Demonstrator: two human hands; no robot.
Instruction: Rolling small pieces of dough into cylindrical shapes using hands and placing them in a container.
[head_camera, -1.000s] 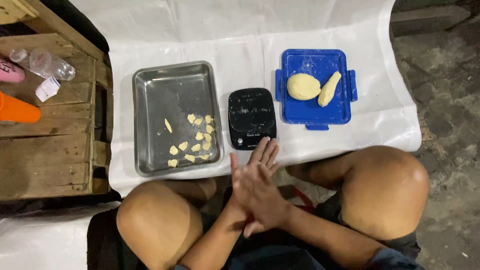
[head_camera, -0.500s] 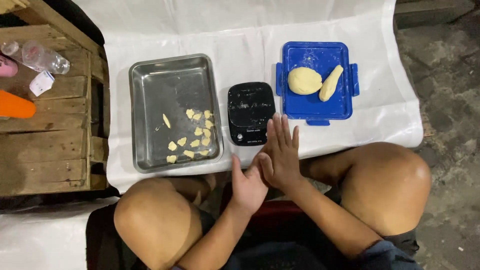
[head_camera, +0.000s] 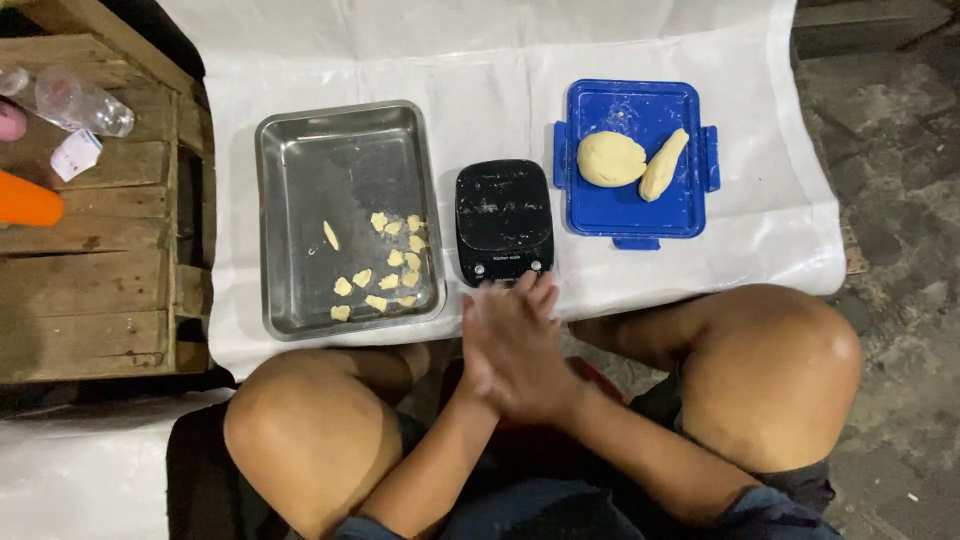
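Observation:
My right hand (head_camera: 528, 345) lies flat over my left hand (head_camera: 476, 362), palms pressed together above my lap, fingers stretched toward the black kitchen scale (head_camera: 503, 215). Anything between the palms is hidden. The fingertips reach just short of the scale's near edge. Left of the scale stands a metal tray (head_camera: 340, 165) with several small flat dough pieces (head_camera: 392, 262) in its near right corner. To the right of the scale, a blue plastic tray (head_camera: 630, 212) carries a round dough lump (head_camera: 610, 158) and a longer dough roll (head_camera: 664, 165).
Everything rests on a white sheet (head_camera: 500, 85) on the ground. A wooden crate (head_camera: 90, 270) at the left holds a clear plastic bottle (head_camera: 80, 100) and an orange object (head_camera: 25, 200). My bare knees (head_camera: 310, 430) frame the hands. Rough concrete lies at the right.
My right hand slid forward over the left, fingers reaching toward the scale, then drew back; now both palms are pressed together again nearer my lap.

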